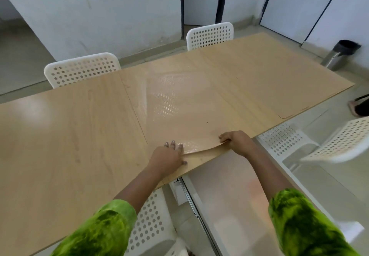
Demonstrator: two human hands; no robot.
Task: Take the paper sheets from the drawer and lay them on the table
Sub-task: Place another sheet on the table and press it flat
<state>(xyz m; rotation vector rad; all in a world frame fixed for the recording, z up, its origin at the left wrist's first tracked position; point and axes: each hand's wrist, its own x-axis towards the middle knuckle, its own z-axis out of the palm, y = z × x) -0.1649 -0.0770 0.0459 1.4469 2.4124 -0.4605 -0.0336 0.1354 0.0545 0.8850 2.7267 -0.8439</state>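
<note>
The laying-down step is looking nearly finished: a glossy, tan sheet (199, 148) is lying on the table (69, 136) at its near edge, with only the nearest strip lifting clear of the wood. The left hand (169, 155) is pressing on the sheet with straight fingers, and the right hand (235, 141) is pinching the raised edge just over the table's near rim. The next move is probably calling for the right hand to lower and let go of that edge while the left is smoothing it flat, then for a check of the drawer (229, 191), which is standing open beneath the table's near edge; I cannot tell whether more sheets are lying inside. Two white perforated chairs (83, 70) are standing along the table's far side, another chair (339, 142) is sitting off its right end, and a metal bin (339, 56) is standing beyond the far right corner. Nothing on the table is blocking the sheet.
</note>
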